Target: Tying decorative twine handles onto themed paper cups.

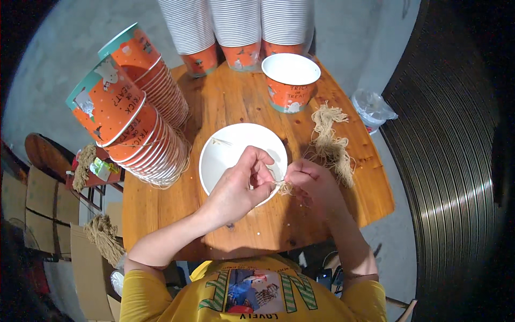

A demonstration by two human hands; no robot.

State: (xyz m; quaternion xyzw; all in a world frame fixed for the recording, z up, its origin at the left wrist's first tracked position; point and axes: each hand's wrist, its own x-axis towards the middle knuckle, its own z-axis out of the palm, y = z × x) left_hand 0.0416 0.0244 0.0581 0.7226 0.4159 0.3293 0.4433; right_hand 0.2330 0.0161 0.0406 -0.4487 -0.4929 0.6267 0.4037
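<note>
My left hand reaches over a wide paper tub, white inside, in the middle of the round-edged wooden table. Its thumb and fingers pinch a thin piece of tan twine above the tub's right rim. My right hand is closed on the same twine just beside it, fingertips close to the left ones. A small loop or tangle of twine hangs below the fingertips. Inside the tub, near its far left wall, lie a few pale strands.
Two tilted stacks of orange printed tubs stand at the left, twine strands around the nearer one. Taller stacks line the far edge. One upright tub and a twine bundle sit right on the table. A ribbed metal shutter is beyond.
</note>
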